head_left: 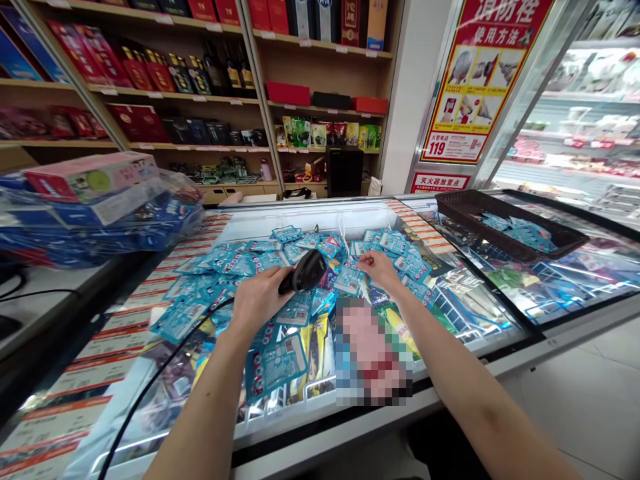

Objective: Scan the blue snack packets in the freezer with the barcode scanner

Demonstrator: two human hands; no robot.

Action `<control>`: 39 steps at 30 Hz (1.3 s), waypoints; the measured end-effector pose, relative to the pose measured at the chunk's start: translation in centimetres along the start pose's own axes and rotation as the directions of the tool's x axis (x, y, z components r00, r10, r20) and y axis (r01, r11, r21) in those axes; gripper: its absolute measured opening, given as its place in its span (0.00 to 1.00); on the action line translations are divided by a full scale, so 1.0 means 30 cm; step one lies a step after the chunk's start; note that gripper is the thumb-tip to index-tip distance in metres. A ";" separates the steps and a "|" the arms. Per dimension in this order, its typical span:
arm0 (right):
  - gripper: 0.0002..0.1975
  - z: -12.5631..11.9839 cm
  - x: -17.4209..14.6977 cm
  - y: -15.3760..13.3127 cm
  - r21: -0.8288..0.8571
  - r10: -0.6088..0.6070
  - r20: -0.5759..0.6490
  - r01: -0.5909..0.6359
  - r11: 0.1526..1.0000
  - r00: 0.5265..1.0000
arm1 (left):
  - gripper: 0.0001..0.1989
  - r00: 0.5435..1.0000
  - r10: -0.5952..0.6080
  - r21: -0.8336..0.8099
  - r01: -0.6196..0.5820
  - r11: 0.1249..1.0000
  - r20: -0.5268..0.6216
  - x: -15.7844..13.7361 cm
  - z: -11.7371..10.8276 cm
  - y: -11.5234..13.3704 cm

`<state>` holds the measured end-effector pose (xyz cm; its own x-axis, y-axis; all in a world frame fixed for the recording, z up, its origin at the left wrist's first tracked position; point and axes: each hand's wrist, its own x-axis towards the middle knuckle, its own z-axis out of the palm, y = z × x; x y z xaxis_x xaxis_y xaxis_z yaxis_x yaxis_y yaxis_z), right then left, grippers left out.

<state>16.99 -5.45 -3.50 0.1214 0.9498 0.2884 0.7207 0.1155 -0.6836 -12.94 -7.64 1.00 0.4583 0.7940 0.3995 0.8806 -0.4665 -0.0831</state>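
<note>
My left hand (260, 297) is wrapped round the handle of a black barcode scanner (309, 270), its head tilted to the right over the glass. A black cable (165, 367) trails from the scanner toward the lower left. My right hand (381, 270) pinches the upper right corner of a blue packet (349, 280) just right of the scanner head. Many more blue packets (240, 263) lie heaped on the freezer's glass top (275, 217) around both hands. One blue packet (280, 367) with a barcode lies flat nearer to me, below the scanner.
A brown plastic basket (565, 243) with several blue packets stands at the right. Plastic-wrapped boxes (100, 193) are stacked at the left. Orange-striped price labels (95, 363) line the glass. Stocked shelves (325, 47) stand behind, and a lit display case (585, 120) is at far right.
</note>
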 end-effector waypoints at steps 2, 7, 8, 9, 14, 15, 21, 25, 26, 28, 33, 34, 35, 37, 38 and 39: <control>0.05 -0.009 0.000 0.005 0.038 0.003 -0.009 -0.002 0.999 1.000 | 0.20 1.000 0.010 -0.005 -0.010 1.000 0.014 0.003 0.002 0.007; 0.07 -0.022 0.000 0.011 0.216 0.072 0.019 -0.075 0.973 0.997 | 0.21 0.999 0.009 -0.005 -0.008 1.000 0.040 0.009 0.004 0.021; 0.09 -0.023 0.004 0.014 0.264 0.091 0.020 -0.093 0.960 0.996 | 0.21 0.999 0.007 -0.007 -0.007 1.000 0.042 0.009 0.004 0.022; 0.12 -0.023 0.008 0.017 0.303 0.101 0.018 -0.102 0.948 0.995 | 0.21 0.999 0.007 -0.008 -0.006 1.000 0.043 0.009 0.003 0.024; 0.16 -0.013 0.031 0.034 0.399 0.085 0.038 -0.094 0.912 0.996 | 0.21 0.999 -0.002 -0.008 0.002 1.000 0.047 0.009 0.002 0.027; 0.14 -0.011 0.032 0.034 0.414 0.083 0.044 -0.094 0.905 0.996 | 0.21 0.999 0.003 -0.012 -0.003 1.000 0.045 0.010 0.003 0.027; 0.10 -0.014 0.018 0.014 0.444 0.138 0.019 -0.132 0.886 0.990 | 0.20 0.998 0.054 -0.065 -0.053 0.996 0.018 0.012 0.011 0.030; 0.09 -0.014 0.011 0.003 0.412 0.132 0.019 -0.128 0.902 0.991 | 0.19 0.997 0.068 -0.082 -0.066 0.994 0.022 0.012 0.013 0.037; 0.09 -0.012 0.011 0.003 0.408 0.127 0.019 -0.123 0.905 0.992 | 0.19 0.997 0.072 -0.085 -0.070 0.994 0.028 0.012 0.013 0.038; 0.08 -0.008 0.012 0.006 0.406 0.120 0.016 -0.116 0.907 0.993 | 0.19 0.996 0.083 -0.087 -0.080 0.993 0.040 0.012 0.013 0.039; 0.08 0.003 0.018 0.020 0.466 0.091 0.036 -0.097 0.879 0.995 | 0.20 0.994 0.094 -0.059 -0.090 0.994 0.063 0.013 0.017 0.038; 0.08 0.005 0.019 0.023 0.483 0.085 0.036 -0.092 0.871 0.996 | 0.20 0.993 0.097 -0.056 -0.093 0.994 0.065 0.013 0.018 0.037; 0.08 0.007 0.021 0.025 0.495 0.082 0.036 -0.089 0.865 0.996 | 0.20 0.993 0.099 -0.056 -0.096 0.994 0.066 0.013 0.019 0.037; 0.08 0.010 0.024 0.028 0.503 0.086 0.039 -0.094 0.859 0.996 | 0.20 0.993 0.098 -0.057 -0.095 0.994 0.065 0.013 0.020 0.037; 0.08 0.012 0.026 0.028 0.505 0.090 0.047 -0.102 0.857 0.995 | 0.20 0.993 0.096 -0.059 -0.092 0.994 0.064 0.013 0.021 0.037; 0.09 0.014 0.027 0.028 0.504 0.098 0.056 -0.113 0.856 0.994 | 0.20 0.994 0.093 -0.060 -0.089 0.994 0.063 0.013 0.021 0.037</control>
<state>17.40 -4.45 -4.12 0.1527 0.9714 0.1821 0.2591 0.1385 -0.9559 -11.69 -7.59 0.49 0.5445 0.7704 0.3317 0.8276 -0.5578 -0.0630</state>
